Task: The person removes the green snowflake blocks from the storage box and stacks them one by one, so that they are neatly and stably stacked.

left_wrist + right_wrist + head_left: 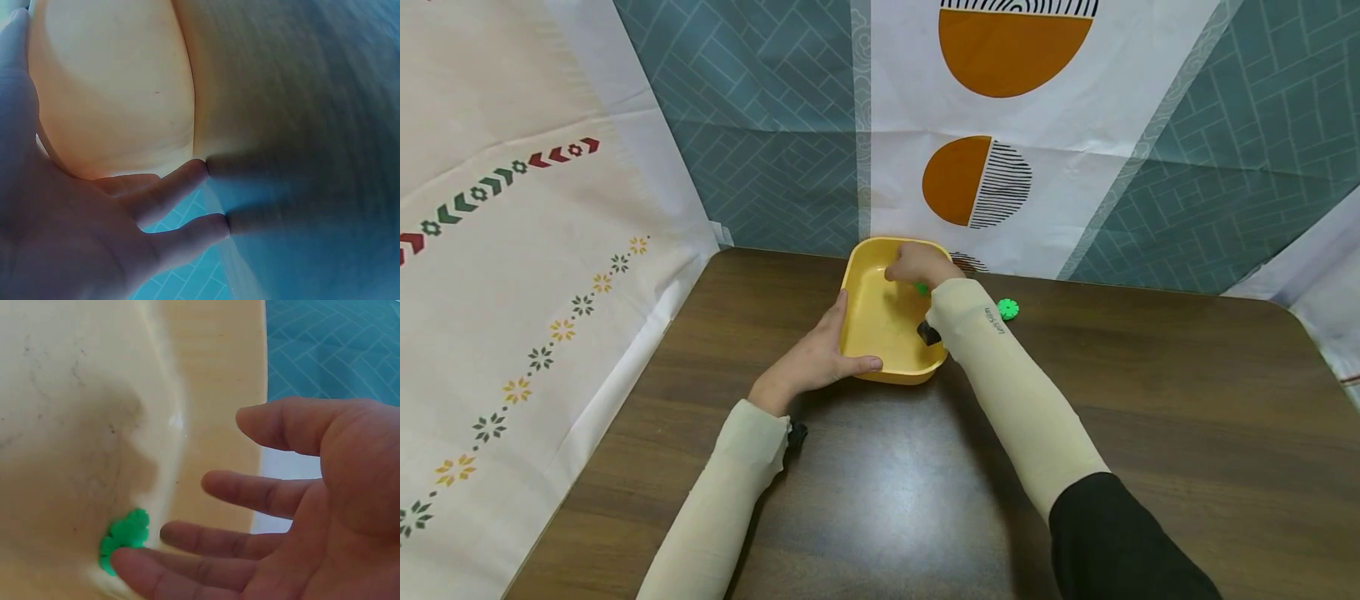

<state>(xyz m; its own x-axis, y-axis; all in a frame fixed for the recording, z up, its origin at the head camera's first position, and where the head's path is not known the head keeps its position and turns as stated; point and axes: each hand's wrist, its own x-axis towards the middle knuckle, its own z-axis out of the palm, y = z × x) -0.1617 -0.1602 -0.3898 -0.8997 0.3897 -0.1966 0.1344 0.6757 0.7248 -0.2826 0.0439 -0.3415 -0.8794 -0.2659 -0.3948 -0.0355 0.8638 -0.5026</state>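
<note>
A yellow tub [887, 321] stands near the far edge of the brown table. My left hand [815, 357] is against its near left corner, thumb on the near rim and fingers along the left wall. In the left wrist view its fingers [181, 240] are spread and fairly straight. My right hand [923, 265] reaches into the tub's far right part; in the right wrist view its fingers are spread, holding nothing. A green scalloped piece [128, 534] lies inside the tub by its wall. One fingertip [128, 562] overlaps that piece; contact cannot be judged.
Outside the tub, a green scalloped disc [1008, 309] lies on the table [1150, 400] to the right. Patterned cloth [760, 125] hangs right behind the table's far edge, and white printed cloth [535, 275] borders its left side.
</note>
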